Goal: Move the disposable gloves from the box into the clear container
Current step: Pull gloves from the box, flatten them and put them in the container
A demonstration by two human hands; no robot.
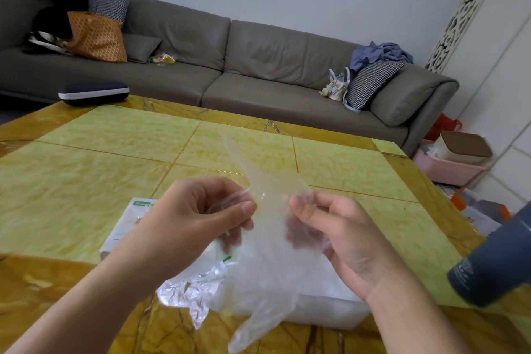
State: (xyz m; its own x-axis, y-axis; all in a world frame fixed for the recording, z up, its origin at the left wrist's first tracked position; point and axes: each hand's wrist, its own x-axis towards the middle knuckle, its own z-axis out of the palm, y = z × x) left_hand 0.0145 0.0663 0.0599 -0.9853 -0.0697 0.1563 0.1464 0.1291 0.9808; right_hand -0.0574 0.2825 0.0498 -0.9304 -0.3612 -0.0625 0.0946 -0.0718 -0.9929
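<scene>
Both my hands hold thin, see-through disposable gloves [268, 241] above the table. My left hand [198, 218] pinches the plastic between thumb and fingers. My right hand [330, 227] grips it from the other side. One glove tip sticks up and away from me, and another glove hangs down with its fingers near the front edge. The white glove box [123, 227] with green print lies under my left forearm, partly hidden. Below my hands stands the clear container [324, 310], with crumpled gloves [195, 287] spilling over its left side.
The yellow marble-patterned table [115, 158] fills the foreground. A dark grey cylinder [494, 261] lies at its right edge. A dark case [93, 92] sits at the far left corner. Behind is a grey sofa [258, 66] with cushions and bags. Boxes stand on the floor at right.
</scene>
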